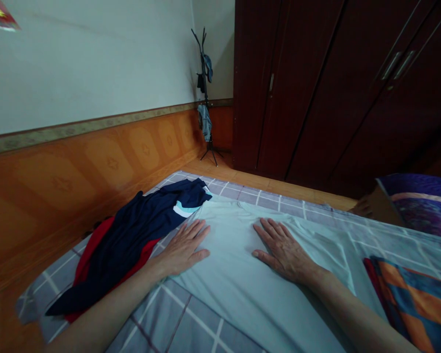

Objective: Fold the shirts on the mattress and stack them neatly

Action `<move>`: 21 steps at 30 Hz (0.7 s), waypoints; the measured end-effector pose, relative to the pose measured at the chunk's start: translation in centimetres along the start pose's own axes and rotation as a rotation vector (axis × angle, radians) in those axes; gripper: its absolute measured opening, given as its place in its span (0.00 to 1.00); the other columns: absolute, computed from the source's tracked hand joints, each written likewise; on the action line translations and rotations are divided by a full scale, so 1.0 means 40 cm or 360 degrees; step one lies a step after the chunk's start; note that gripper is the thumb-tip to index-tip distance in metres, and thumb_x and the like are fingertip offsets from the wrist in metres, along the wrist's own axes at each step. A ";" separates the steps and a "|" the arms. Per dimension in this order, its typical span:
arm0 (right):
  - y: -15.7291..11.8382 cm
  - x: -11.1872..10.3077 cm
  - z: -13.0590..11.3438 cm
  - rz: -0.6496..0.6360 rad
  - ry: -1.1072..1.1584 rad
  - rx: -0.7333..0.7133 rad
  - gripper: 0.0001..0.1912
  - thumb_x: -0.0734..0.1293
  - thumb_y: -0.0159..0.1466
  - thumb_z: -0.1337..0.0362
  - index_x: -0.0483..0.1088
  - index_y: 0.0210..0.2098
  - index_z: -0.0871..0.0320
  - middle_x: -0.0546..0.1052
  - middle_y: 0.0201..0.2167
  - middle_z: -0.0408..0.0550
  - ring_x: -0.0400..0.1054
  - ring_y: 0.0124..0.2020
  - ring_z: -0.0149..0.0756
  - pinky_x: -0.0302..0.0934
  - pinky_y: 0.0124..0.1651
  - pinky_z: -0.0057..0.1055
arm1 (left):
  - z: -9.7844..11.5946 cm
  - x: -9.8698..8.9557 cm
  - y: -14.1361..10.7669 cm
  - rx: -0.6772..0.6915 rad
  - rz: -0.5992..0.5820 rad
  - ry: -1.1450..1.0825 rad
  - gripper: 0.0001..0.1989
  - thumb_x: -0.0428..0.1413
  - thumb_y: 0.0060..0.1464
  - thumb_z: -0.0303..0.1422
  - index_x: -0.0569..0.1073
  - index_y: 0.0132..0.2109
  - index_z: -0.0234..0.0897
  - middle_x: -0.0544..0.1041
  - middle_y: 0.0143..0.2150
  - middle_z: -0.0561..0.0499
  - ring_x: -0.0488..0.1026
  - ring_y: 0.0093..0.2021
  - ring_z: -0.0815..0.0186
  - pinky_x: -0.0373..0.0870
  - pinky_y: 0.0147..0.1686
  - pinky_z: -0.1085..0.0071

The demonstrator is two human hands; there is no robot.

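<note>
A pale mint-green garment (235, 250) lies spread out on a bed with a grey checked sheet (191, 318). My left hand (185, 246) rests flat on its left edge, fingers stretched out. On the middle of the same cloth lies my right hand (282, 249), palm down with its fingers apart. Neither hand holds anything. Beside my left forearm is a crumpled navy garment (132, 235) with white and light-blue trim, and red cloth (97, 243) shows beneath it. Small wrinkles run across the pale garment.
Folded orange and blue cloth (419, 299) lies at the right on the bed. A box with a purple cover (422, 201) stands beyond the bed's right side. Behind are a dark wardrobe (301, 88) and a black coat stand (206, 88) holding clothes.
</note>
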State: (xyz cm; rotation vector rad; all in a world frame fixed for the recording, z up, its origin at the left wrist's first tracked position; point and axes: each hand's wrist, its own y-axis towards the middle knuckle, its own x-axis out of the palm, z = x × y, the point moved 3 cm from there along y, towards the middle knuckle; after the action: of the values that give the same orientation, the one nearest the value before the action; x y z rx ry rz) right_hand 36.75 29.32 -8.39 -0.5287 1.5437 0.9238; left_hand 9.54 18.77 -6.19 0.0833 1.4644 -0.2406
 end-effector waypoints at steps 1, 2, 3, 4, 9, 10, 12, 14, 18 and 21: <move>0.000 -0.001 0.000 -0.0001 0.0000 0.0003 0.36 0.53 0.65 0.42 0.55 0.64 0.60 0.56 0.64 0.61 0.49 0.64 0.54 0.48 0.61 0.53 | 0.003 -0.002 -0.004 -0.0013 0.0027 0.0006 0.31 0.41 0.63 0.47 0.49 0.67 0.38 0.47 0.69 0.43 0.40 0.69 0.57 0.40 0.65 0.51; 0.000 -0.001 -0.001 -0.0004 0.0000 0.0007 0.36 0.53 0.65 0.42 0.55 0.64 0.60 0.57 0.64 0.61 0.49 0.64 0.54 0.48 0.61 0.53 | 0.013 -0.004 -0.008 -0.0007 0.0052 0.0004 0.30 0.41 0.63 0.47 0.50 0.67 0.38 0.48 0.69 0.43 0.40 0.69 0.57 0.40 0.65 0.51; 0.000 -0.002 -0.001 -0.0008 0.0001 0.0011 0.36 0.53 0.65 0.42 0.56 0.63 0.60 0.57 0.63 0.61 0.49 0.64 0.54 0.48 0.61 0.53 | 0.028 -0.005 -0.011 0.0021 0.0070 -0.0009 0.30 0.41 0.63 0.46 0.49 0.67 0.39 0.47 0.69 0.44 0.40 0.69 0.57 0.40 0.65 0.51; 0.000 -0.002 -0.002 -0.0011 0.0003 0.0012 0.36 0.53 0.65 0.42 0.56 0.63 0.60 0.57 0.63 0.61 0.50 0.64 0.54 0.48 0.61 0.52 | 0.047 -0.005 -0.013 0.0075 0.0071 -0.0031 0.30 0.41 0.64 0.46 0.48 0.68 0.40 0.45 0.70 0.45 0.38 0.69 0.57 0.40 0.65 0.51; 0.000 -0.001 -0.003 0.0011 0.0011 0.0019 0.35 0.53 0.65 0.43 0.56 0.63 0.60 0.58 0.63 0.60 0.49 0.64 0.53 0.48 0.61 0.52 | 0.112 0.003 -0.025 0.0307 -0.0041 -0.0100 0.31 0.41 0.62 0.49 0.46 0.68 0.46 0.42 0.70 0.49 0.33 0.69 0.56 0.36 0.65 0.49; 0.000 -0.001 -0.003 0.0010 0.0012 0.0019 0.35 0.53 0.65 0.43 0.56 0.63 0.59 0.58 0.63 0.60 0.49 0.64 0.53 0.48 0.61 0.52 | 0.109 0.005 -0.030 0.0296 -0.0046 -0.0094 0.31 0.41 0.62 0.50 0.46 0.68 0.46 0.42 0.70 0.49 0.32 0.69 0.55 0.36 0.65 0.48; 0.001 0.000 -0.002 -0.0007 0.0016 0.0014 0.36 0.53 0.65 0.42 0.55 0.64 0.59 0.58 0.63 0.59 0.49 0.64 0.53 0.48 0.62 0.52 | 0.091 0.010 -0.042 0.0240 -0.0026 -0.0080 0.32 0.41 0.62 0.51 0.46 0.68 0.46 0.41 0.71 0.49 0.32 0.69 0.54 0.36 0.65 0.49; 0.002 0.002 -0.001 -0.0031 0.0021 0.0011 0.36 0.52 0.65 0.42 0.55 0.64 0.59 0.58 0.63 0.59 0.49 0.64 0.53 0.48 0.62 0.52 | 0.064 0.016 -0.053 0.0158 0.0002 -0.0067 0.34 0.42 0.61 0.52 0.45 0.68 0.44 0.41 0.71 0.46 0.33 0.69 0.54 0.38 0.65 0.50; 0.002 0.001 0.001 -0.0049 0.0029 0.0016 0.36 0.52 0.65 0.42 0.55 0.64 0.60 0.57 0.64 0.60 0.48 0.64 0.53 0.47 0.62 0.52 | 0.020 0.029 -0.059 0.0005 0.0067 -0.0034 0.36 0.42 0.60 0.52 0.46 0.68 0.40 0.43 0.70 0.42 0.36 0.69 0.52 0.42 0.64 0.49; 0.003 0.000 0.000 -0.0064 0.0032 0.0028 0.36 0.52 0.65 0.42 0.54 0.64 0.59 0.56 0.64 0.59 0.48 0.65 0.53 0.46 0.62 0.52 | 0.017 0.031 -0.055 0.0000 0.0135 -0.0049 0.36 0.43 0.59 0.53 0.49 0.68 0.40 0.45 0.70 0.42 0.36 0.69 0.51 0.43 0.64 0.48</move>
State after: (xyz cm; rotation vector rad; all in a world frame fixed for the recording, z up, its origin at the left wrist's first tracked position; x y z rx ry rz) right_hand 36.65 29.38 -8.35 -0.5566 1.5527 0.8758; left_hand 9.84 16.36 -7.15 0.1408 1.4268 -0.1724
